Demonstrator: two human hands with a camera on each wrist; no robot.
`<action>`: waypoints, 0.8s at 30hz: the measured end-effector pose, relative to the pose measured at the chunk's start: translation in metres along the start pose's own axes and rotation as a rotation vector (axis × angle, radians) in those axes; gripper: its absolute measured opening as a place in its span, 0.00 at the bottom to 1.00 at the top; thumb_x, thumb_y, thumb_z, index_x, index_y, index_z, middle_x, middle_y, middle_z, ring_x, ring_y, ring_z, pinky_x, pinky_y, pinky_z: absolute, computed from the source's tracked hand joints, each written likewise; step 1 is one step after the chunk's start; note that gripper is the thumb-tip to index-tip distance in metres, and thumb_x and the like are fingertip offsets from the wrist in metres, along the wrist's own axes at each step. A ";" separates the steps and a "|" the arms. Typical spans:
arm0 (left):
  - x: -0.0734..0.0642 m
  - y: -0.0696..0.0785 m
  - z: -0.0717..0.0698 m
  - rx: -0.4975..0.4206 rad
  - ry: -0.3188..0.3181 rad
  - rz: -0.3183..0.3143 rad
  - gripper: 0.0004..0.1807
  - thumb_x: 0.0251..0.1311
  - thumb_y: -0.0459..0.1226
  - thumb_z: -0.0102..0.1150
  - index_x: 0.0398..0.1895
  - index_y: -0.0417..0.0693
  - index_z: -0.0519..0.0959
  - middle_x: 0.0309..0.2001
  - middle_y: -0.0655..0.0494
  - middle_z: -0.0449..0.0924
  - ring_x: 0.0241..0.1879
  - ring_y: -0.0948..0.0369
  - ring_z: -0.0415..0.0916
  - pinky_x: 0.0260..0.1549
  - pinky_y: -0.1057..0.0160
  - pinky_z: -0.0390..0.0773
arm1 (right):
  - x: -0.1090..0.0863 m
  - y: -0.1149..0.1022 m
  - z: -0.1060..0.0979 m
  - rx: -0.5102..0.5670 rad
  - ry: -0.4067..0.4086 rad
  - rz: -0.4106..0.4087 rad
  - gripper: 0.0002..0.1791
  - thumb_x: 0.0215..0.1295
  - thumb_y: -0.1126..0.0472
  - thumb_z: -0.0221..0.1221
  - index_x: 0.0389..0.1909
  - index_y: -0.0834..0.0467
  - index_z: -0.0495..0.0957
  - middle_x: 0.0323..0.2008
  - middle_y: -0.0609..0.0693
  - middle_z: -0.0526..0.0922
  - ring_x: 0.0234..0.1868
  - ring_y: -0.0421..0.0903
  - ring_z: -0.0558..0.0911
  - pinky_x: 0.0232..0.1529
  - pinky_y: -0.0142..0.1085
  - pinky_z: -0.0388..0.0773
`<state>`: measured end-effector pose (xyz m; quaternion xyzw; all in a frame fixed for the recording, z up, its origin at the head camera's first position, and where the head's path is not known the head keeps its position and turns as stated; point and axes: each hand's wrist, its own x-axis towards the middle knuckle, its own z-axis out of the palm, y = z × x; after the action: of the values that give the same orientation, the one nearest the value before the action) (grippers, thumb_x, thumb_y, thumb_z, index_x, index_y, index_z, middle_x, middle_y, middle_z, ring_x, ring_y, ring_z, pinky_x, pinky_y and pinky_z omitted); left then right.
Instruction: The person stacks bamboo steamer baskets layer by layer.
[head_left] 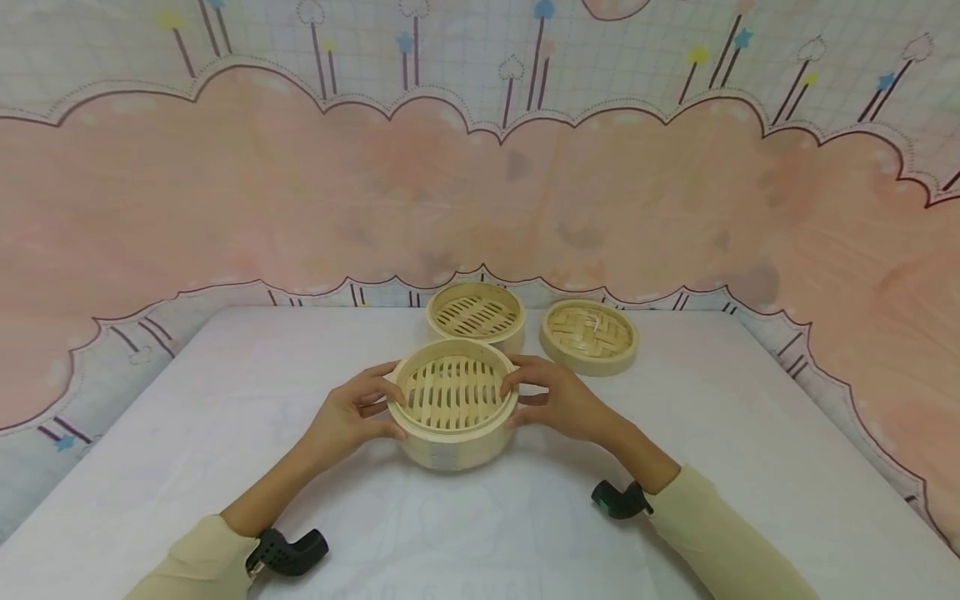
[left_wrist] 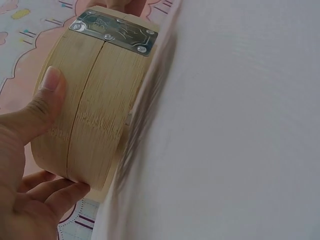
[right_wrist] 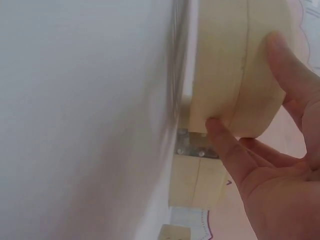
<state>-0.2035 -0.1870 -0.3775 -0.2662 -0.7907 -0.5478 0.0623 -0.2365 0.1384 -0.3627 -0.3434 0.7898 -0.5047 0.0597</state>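
A round bamboo steamer basket point(head_left: 450, 450) with a slatted base is gripped from both sides near the middle of the table. My left hand point(head_left: 363, 408) holds its left wall, the thumb toward the front and the fingers curled at the rim and far side. On the opposite side my right hand point(head_left: 551, 396) grips the wall in the same way. In the left wrist view a metal plate point(left_wrist: 115, 31) with rivets crosses the basket's wall. Directly behind stands a second steamer basket point(head_left: 480, 310). The woven bamboo lid point(head_left: 590, 335) lies to its right.
White cloth covers the table point(head_left: 225, 417). A patterned curtain point(head_left: 450, 200) in peach and white hangs behind and beside it. Each wrist carries a black camera mount, one on the left point(head_left: 288, 552) and one on the right point(head_left: 621, 500).
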 end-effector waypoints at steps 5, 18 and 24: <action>0.003 -0.005 0.005 -0.013 -0.019 -0.016 0.20 0.38 0.30 0.76 0.37 0.43 0.78 0.66 0.40 0.62 0.63 0.40 0.63 0.56 0.60 0.72 | -0.004 0.001 -0.002 -0.022 0.002 0.015 0.18 0.46 0.68 0.73 0.39 0.56 0.79 0.68 0.54 0.62 0.70 0.51 0.59 0.51 0.45 0.78; 0.002 -0.011 0.009 -0.057 -0.050 -0.037 0.21 0.38 0.31 0.77 0.38 0.44 0.78 0.68 0.43 0.61 0.65 0.42 0.62 0.57 0.62 0.71 | -0.007 0.001 -0.003 -0.032 -0.026 0.054 0.18 0.44 0.62 0.75 0.35 0.52 0.79 0.69 0.53 0.61 0.68 0.51 0.62 0.52 0.42 0.78; 0.002 -0.014 0.008 -0.061 -0.058 -0.032 0.21 0.38 0.31 0.76 0.38 0.44 0.77 0.68 0.43 0.60 0.65 0.42 0.61 0.58 0.60 0.71 | -0.008 0.000 -0.001 -0.042 -0.020 0.048 0.18 0.44 0.62 0.74 0.36 0.53 0.78 0.68 0.55 0.61 0.68 0.54 0.61 0.53 0.43 0.78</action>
<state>-0.2107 -0.1824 -0.3920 -0.2708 -0.7793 -0.5646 0.0225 -0.2310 0.1446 -0.3644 -0.3305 0.8076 -0.4830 0.0727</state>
